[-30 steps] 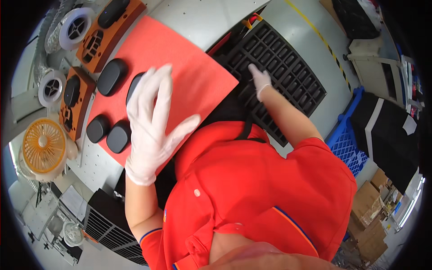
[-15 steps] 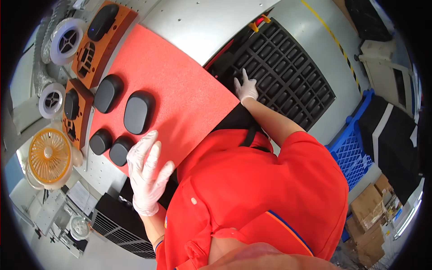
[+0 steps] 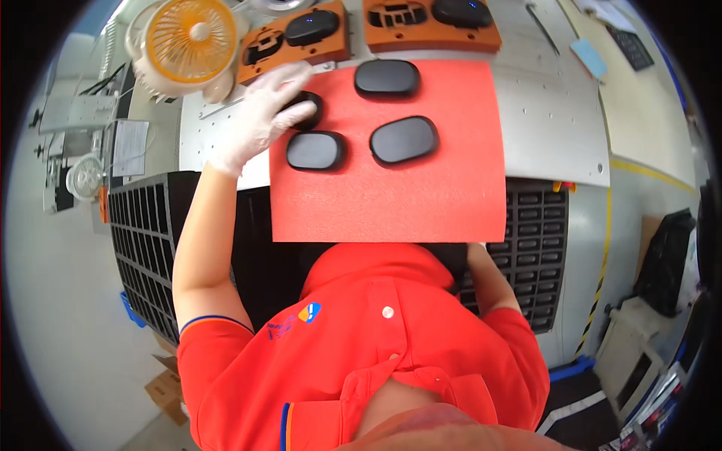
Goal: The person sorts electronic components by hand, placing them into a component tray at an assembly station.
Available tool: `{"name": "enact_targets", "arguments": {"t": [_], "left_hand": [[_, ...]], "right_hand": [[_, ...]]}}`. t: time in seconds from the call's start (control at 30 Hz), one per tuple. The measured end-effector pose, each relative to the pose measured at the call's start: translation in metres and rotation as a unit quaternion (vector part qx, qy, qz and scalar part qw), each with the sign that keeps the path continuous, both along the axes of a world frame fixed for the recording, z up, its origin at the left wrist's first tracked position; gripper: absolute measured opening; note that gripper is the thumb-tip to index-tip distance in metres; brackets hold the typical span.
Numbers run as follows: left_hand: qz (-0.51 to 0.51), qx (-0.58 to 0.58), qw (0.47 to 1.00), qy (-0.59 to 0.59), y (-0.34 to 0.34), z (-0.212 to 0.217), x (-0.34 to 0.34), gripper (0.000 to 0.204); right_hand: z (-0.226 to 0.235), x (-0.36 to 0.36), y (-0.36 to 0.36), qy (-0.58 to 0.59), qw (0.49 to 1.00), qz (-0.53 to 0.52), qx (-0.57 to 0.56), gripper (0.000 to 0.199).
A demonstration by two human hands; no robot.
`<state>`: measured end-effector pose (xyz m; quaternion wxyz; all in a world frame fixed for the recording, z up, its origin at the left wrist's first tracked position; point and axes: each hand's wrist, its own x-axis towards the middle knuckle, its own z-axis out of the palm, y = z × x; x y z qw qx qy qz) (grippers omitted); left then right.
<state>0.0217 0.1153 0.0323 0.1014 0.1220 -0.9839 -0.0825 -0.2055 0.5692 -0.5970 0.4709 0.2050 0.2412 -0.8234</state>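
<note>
Over the left edge of the red mat [image 3: 421, 207], my left hand [image 3: 259, 120] in a white glove reaches around a small black rounded case [image 3: 311, 113]. Its fingers are spread, with the thumb across the case, which is partly hidden. Just nearer lies a second small black case [image 3: 316, 151]. Two larger black oval cases rest farther right, a far one [image 3: 386, 78] and a nearer, slightly tilted one [image 3: 404, 140]. Only a sliver of my gloved right hand [image 3: 476, 246] shows below the mat's near right edge; its fingers are hidden.
Two orange fixtures, a left one [image 3: 331, 46] and a right one [image 3: 481, 37], hold black devices along the far side. An orange-and-cream fan [image 3: 192, 45] stands at far left. Black compartment trays flank me, one left [image 3: 147, 225] and one right [image 3: 553, 255]. The metal table [image 3: 549, 128] extends right.
The view has turned, so the mat now lies squarely ahead. My left hand has gone from the mat's near side to a small case. My right hand, earlier over the black tray, is mostly hidden.
</note>
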Motion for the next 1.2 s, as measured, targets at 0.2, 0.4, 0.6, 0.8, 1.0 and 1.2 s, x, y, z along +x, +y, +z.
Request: {"name": "enact_targets", "arguments": {"t": [0.2, 0.4, 0.6, 0.8, 1.0, 1.2], "left_hand": [[-0.04, -0.017, 0.999, -0.019, -0.014, -0.02, 0.009, 0.055], [0.092, 0.059, 0.968, 0.226, -0.083, -0.014, -0.005, 0.043], [0.113, -0.102, 0.988, 0.005, -0.14, -0.021, -0.025, 0.046], [0.099, -0.1, 0.99, 0.026, -0.137, -0.036, -0.02, 0.061], [0.119, -0.147, 0.982, 0.012, -0.125, -0.028, -0.027, 0.074], [0.117, -0.139, 0.983, 0.02, -0.133, -0.029, -0.028, 0.073]], "right_hand": [[0.319, -0.076, -0.036, 0.628, 0.592, -0.1, 0.495, 0.028], [0.561, -0.086, -0.135, 0.796, 0.539, -0.223, 0.159, 0.029], [0.624, -0.013, -0.294, 0.923, 0.288, 0.227, 0.118, 0.045], [0.619, -0.018, -0.342, 0.935, 0.159, 0.296, 0.112, 0.063], [0.615, -0.065, -0.399, 0.96, 0.113, 0.164, 0.196, 0.062], [0.595, -0.072, -0.405, 0.958, 0.043, 0.188, 0.211, 0.065]]}}
